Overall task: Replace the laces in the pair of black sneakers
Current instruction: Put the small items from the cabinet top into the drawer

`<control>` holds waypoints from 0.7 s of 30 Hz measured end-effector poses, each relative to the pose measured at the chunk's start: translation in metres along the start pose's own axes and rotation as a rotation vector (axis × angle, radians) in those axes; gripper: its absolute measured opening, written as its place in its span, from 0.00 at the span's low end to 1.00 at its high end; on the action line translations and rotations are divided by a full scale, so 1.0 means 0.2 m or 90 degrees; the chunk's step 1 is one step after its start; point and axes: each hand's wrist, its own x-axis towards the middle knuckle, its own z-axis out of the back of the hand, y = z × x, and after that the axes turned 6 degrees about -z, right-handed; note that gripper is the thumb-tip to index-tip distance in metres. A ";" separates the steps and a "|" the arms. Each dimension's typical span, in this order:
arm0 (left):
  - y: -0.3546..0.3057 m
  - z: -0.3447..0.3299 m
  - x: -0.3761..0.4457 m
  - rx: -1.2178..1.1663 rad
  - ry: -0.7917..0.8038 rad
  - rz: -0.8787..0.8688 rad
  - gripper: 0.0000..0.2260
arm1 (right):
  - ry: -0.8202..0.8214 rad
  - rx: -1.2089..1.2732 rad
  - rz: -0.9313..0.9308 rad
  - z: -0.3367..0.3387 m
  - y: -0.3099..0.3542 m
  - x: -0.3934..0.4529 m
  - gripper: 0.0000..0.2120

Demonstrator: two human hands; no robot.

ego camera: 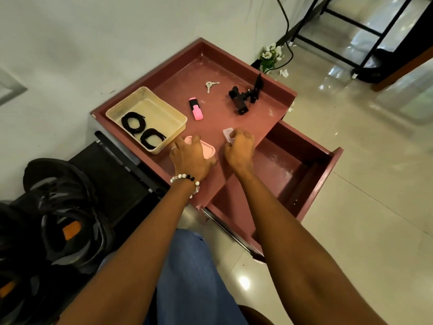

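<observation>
Both forearms are bare, with no sleeves. The left hand (191, 158) wears a thin ring (174, 148); a bracelet (187, 180) of white and black beads circles that wrist. Blue jeans (192, 277) cover the lap.
</observation>
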 end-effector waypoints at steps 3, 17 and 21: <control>-0.09 -0.01 -0.04 -0.046 0.023 -0.045 0.35 | -0.055 0.127 -0.073 0.13 -0.14 -0.08 0.12; -0.24 -0.59 -0.23 0.252 0.297 -0.461 0.42 | 0.151 -0.031 -0.320 0.12 -0.76 -0.45 0.19; -0.19 -0.72 -0.17 0.251 0.332 -0.314 0.39 | 0.202 -0.100 -0.345 0.00 -0.81 -0.45 0.17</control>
